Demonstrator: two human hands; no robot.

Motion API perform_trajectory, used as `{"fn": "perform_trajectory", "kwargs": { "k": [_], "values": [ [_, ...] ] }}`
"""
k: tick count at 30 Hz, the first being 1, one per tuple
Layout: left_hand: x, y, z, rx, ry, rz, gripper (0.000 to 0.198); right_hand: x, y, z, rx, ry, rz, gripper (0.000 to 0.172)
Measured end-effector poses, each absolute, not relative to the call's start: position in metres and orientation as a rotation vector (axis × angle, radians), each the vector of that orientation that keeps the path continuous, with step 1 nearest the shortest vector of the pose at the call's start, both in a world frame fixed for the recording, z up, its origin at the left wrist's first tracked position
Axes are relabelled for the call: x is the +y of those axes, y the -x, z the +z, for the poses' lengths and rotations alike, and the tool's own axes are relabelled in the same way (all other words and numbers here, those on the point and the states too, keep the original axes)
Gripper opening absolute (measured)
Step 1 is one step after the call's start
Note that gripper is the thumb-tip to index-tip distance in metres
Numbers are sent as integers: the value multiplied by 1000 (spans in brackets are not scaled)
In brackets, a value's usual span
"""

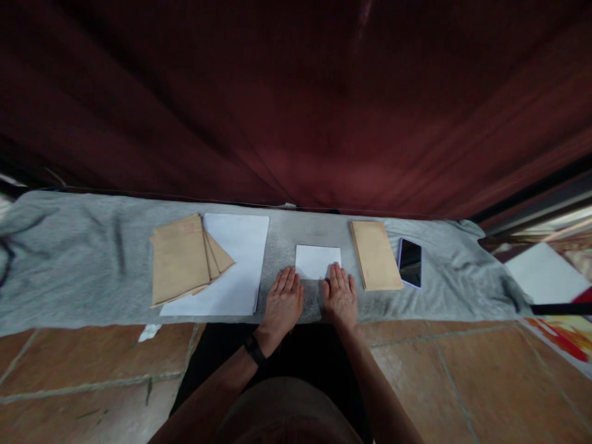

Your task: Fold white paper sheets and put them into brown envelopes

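Note:
A small white folded-looking paper [317, 260] lies on the grey cloth between my hands. My left hand [283, 299] rests flat at its lower left corner, fingers stretched out, with a dark band on the wrist. Flat on the paper's lower right edge are the fingertips of my right hand [341, 296], the thumb a little apart. To the left, several brown envelopes [180, 259] lie fanned over a stack of large white sheets [240, 265]. A neat pile of brown envelopes [377, 256] sits to the right of my right hand.
A phone with a purple edge [411, 262] lies right of the envelope pile. The grey cloth [92, 259] covers a long narrow surface. Behind it hangs a dark red curtain [300, 123]. Tiled floor [416, 370] shows in front, with a white scrap [148, 333].

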State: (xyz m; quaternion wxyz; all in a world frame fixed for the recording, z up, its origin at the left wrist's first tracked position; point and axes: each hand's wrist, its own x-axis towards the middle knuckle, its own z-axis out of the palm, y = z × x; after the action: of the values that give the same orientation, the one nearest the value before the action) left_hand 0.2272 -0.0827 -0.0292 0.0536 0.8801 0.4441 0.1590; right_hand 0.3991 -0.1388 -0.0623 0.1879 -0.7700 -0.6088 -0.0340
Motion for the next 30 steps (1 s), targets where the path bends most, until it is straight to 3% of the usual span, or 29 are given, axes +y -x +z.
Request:
{"fn": "perform_trajectory", "kwargs": {
  "k": [9, 17, 30],
  "values": [
    [-62, -276, -35, 1000, -2780, 438, 54, -140, -400, -61, -1732, 2184, -111, 55],
    [-61, -266, -46, 1167, -2733, 459, 69, -140, -400, -63, -1719, 2186, -116, 55],
    [-64, -246, -46, 1345, -2666, 451, 69, -134, -401, -59, -1671, 2162, -50, 52]
  ]
}}
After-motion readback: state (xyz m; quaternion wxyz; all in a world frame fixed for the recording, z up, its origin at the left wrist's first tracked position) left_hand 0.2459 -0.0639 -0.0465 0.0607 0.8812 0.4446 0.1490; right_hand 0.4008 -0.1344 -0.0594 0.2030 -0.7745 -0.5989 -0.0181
